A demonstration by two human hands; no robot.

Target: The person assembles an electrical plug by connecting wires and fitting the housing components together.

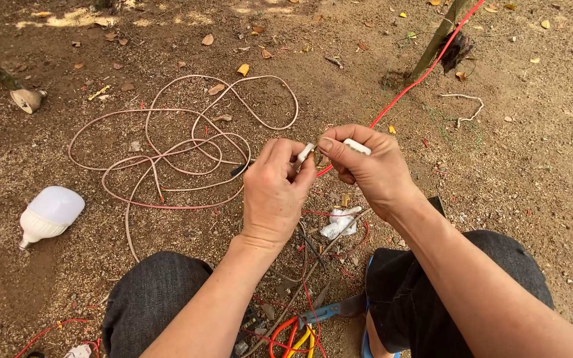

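Two grips meet above the dirt ground point(512, 166): your left hand point(274, 192) pinches a small white piece point(304, 155) between its fingertips, and your right hand point(366, 166) is closed around a white plug-like part point(357, 146). A red wire point(426, 73) runs from between them up and away to the right. Beyond your left grip lies a coiled pink cable point(167, 152), and well off to its left a white bulb point(49, 213).

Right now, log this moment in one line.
left hand: holds white part | right hand: holds white piece, red wire | ground: bulb, cable
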